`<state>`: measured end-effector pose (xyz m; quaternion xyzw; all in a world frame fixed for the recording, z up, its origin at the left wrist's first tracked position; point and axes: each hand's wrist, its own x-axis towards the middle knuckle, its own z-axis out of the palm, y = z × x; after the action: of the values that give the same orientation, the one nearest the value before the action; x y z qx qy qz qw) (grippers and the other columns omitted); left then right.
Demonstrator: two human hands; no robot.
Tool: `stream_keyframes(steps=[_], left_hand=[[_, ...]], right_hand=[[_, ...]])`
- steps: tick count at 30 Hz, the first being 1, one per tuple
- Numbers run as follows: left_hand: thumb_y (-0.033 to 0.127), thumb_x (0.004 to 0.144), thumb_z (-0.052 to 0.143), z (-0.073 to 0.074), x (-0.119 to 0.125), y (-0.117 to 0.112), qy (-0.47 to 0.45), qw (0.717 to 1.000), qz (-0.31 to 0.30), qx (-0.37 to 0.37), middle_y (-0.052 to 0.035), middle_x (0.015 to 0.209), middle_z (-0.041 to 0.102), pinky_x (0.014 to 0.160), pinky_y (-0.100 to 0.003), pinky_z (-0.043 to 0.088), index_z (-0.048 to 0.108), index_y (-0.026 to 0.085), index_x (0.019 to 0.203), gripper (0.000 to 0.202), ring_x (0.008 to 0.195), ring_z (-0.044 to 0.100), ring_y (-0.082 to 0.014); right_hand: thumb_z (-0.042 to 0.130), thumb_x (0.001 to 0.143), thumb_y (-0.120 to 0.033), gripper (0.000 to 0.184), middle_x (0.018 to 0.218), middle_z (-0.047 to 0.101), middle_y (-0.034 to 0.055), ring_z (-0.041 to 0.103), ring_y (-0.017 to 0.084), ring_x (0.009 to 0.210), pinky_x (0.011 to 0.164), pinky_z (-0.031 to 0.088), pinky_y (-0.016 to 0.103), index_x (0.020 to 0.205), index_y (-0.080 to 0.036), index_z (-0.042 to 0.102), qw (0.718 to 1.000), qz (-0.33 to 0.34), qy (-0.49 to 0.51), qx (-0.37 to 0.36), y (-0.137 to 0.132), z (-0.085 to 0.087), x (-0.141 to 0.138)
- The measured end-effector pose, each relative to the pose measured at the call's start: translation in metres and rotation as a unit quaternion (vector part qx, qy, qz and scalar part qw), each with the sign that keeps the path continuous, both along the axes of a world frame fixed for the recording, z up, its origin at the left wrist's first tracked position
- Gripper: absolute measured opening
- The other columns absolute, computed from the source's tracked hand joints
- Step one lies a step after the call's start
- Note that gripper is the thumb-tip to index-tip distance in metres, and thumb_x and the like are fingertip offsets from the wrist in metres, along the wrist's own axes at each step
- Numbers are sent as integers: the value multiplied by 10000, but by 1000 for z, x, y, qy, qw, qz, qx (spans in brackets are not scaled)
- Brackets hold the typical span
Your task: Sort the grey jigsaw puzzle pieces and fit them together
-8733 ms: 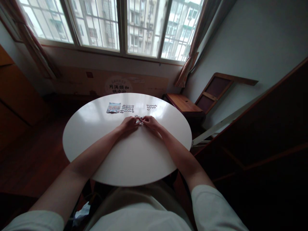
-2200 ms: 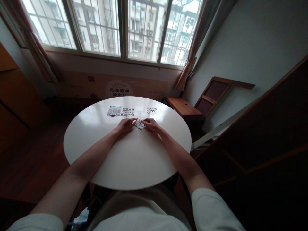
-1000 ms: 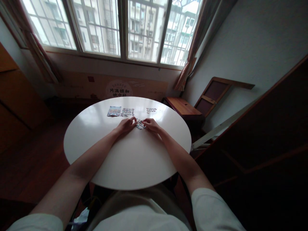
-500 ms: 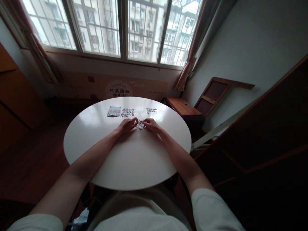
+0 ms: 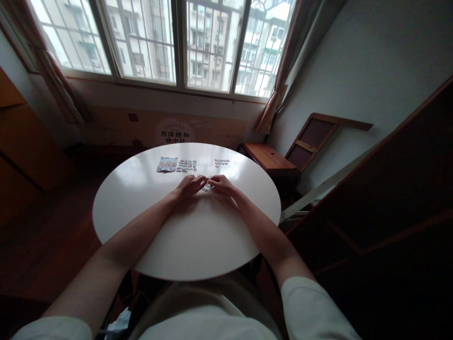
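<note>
My left hand is over a small heap of jigsaw puzzle pieces on the white table. Its fingers are closed together, their tips close to those of my right hand. My right hand pinches what looks like a puzzle piece at the right edge of the heap. Whatever is between the left fingertips is too small to see clearly. Beyond the hands lie rows of pieces, with a smaller group of pieces farther right. A colourful picture packet lies flat to the left of the rows.
The oval white table extends to my body. Past its right rim stands a wooden stool or bench, near a folded wooden frame against the wall. A barred window is beyond the table.
My left hand has moved slightly right, its fingers reaching over the heap and closer to the right fingertips. My right hand has stayed almost in place.
</note>
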<state>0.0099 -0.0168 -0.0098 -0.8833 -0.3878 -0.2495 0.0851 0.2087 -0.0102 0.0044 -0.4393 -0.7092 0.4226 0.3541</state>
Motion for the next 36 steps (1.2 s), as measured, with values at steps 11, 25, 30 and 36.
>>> stream_keyframes(steps=[11,25,30,36], left_hand=[[340,968,415,-2,2,0,26,1000,0,-10,-50,737,683,672,-273,420,635,191,1032,273,657,616,-174],[486,910,493,3,3,-4,-28,992,21,-125,-6,660,638,573,-236,348,672,220,1129,389,600,585,-153],[481,905,500,3,3,-4,-34,991,22,-129,-3,641,626,568,-240,350,682,219,1105,376,590,584,-156],[460,886,514,0,2,-2,-39,990,17,-135,1,630,626,575,-237,361,687,229,1084,351,592,590,-156]], right_hand=[[736,690,-420,311,590,610,-2,513,97,567,559,390,224,684,-122,647,1000,2,17,2,-1,1,1],[761,688,-438,334,619,630,8,534,98,571,543,407,214,715,-125,648,999,-3,33,-15,1,-1,2],[763,679,-427,323,616,631,6,539,100,583,551,403,215,706,-125,650,1000,-8,26,-6,1,-1,1],[759,676,-440,334,614,634,2,541,100,577,551,407,215,717,-123,660,1000,-16,27,-4,1,-2,1]])
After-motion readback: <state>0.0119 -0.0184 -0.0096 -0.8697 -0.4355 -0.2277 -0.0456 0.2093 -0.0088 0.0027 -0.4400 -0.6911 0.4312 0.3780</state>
